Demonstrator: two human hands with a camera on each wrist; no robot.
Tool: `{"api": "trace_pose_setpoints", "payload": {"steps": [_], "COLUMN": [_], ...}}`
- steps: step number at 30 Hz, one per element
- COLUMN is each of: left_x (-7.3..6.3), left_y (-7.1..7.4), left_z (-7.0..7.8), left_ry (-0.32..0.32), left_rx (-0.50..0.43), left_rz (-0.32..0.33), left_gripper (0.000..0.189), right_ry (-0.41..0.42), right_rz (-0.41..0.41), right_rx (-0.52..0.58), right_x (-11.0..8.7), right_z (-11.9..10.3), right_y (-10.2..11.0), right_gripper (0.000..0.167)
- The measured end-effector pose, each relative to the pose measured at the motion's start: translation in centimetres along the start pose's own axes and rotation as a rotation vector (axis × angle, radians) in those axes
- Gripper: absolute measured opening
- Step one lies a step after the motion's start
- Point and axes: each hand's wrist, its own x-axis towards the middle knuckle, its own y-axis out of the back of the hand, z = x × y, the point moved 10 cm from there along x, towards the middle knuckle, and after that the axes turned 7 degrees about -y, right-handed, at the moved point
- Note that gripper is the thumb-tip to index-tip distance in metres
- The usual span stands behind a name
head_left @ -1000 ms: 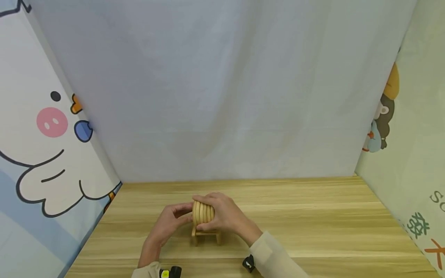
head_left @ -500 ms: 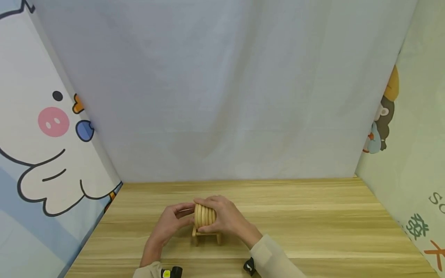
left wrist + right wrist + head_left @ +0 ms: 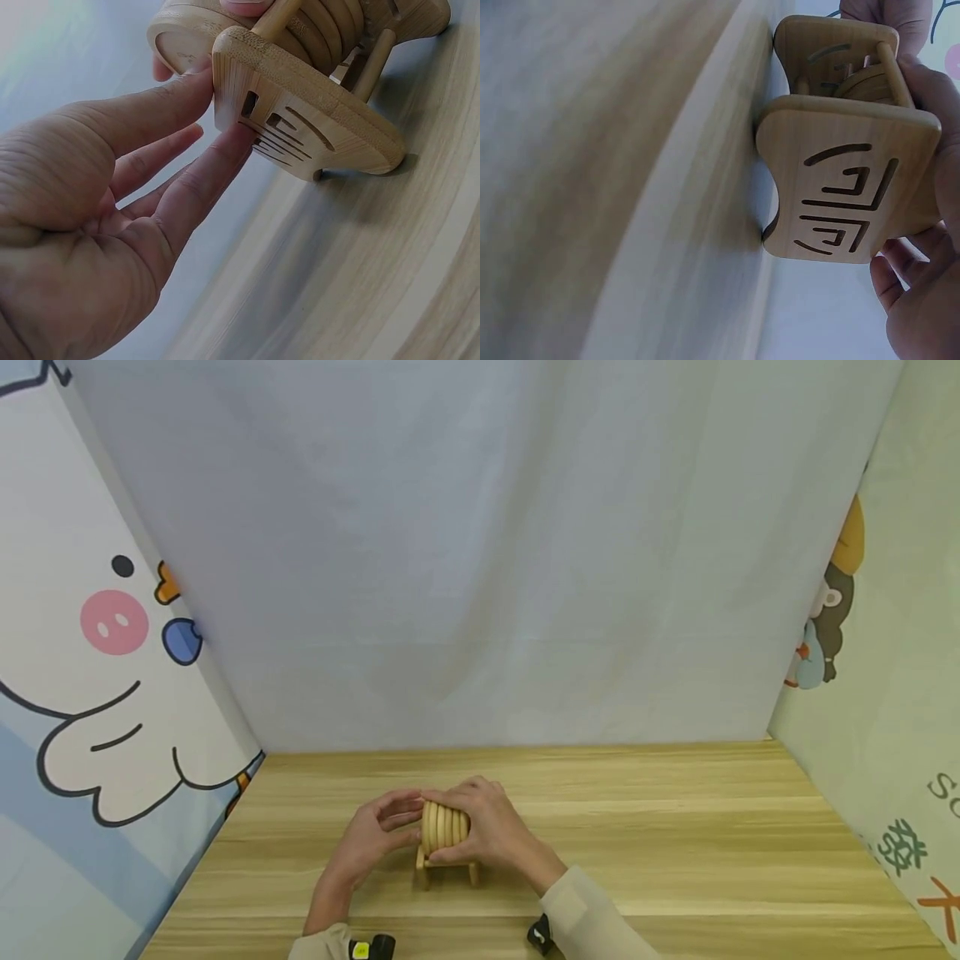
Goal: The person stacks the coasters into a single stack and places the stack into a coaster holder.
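Observation:
A row of round wooden coasters (image 3: pixel 446 827) stands on edge in a small wooden coaster holder (image 3: pixel 422 874) on the table. My right hand (image 3: pixel 491 828) grips the coasters from the right, thumb on the near side and fingers over the top. At the left end, my left hand (image 3: pixel 367 839) pinches the edge of the holder's end panel (image 3: pixel 292 112); one finger lies on its outer face, and the thumb reaches its edge beside the end coaster (image 3: pixel 184 41). The right wrist view shows the other panel (image 3: pixel 840 139), with cut-out patterns. The right palm hides some coasters.
The wood-grain table (image 3: pixel 675 827) extends around the holder. A pale grey curtain (image 3: pixel 487 568) hangs behind it. Printed cartoon panels flank the left (image 3: pixel 112 693) and right (image 3: pixel 885 693) sides. Black wrist straps show near the sleeves.
The coasters and both hands have shifted very slightly to the right in the head view. Both hands keep their hold, and the holder stays almost in place.

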Motion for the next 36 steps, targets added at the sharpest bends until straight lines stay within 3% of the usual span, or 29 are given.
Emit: {"api": "trace_pose_setpoints", "payload": {"steps": [11, 36], "left_x": [0.0, -0.2], "left_y": [0.2, 0.1], "left_z": [-0.8, -1.0], "left_ry": [0.033, 0.069], "left_rx": [0.006, -0.004], "left_rz": [0.012, 0.023], "left_gripper": [0.065, 0.068], "right_ry": [-0.038, -0.075], "right_rz": [-0.019, -0.089], "right_rx": [0.016, 0.030], "right_x": [0.1, 0.1], "right_z": [0.8, 1.5], "right_y": [-0.6, -1.0], "right_gripper": [0.084, 0.081]}}
